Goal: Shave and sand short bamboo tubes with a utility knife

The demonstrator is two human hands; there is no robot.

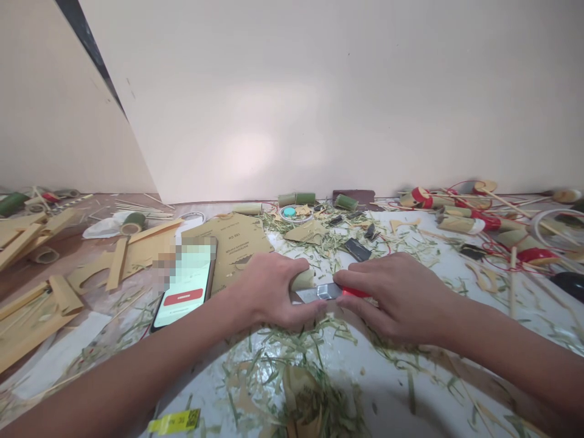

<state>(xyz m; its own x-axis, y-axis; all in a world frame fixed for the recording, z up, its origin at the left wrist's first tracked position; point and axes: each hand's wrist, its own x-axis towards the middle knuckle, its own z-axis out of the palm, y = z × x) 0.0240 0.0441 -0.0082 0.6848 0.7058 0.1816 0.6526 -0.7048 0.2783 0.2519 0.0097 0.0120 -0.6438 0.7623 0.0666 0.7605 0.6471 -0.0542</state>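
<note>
In the middle of the head view, my left hand [274,295] is wrapped around a short, pale green bamboo tube [302,280], and most of the tube is hidden by the fingers. Its thumb stretches right, close to the blade end of a utility knife [329,291]. My right hand [396,298] grips the knife by its red handle, with the metal head pointing left at the bamboo. Whether the blade touches the tube I cannot tell. Green bamboo shavings [296,359] lie under and around both hands.
Left of my hands lies a phone [187,292] with a lit screen, beside brown abrasive paper [237,243]. Farther left are cardboard pieces [119,258]. Bamboo tubes [305,198] stand near the white wall [342,109]. Sticks, red cord and bamboo parts [456,224] clutter the right.
</note>
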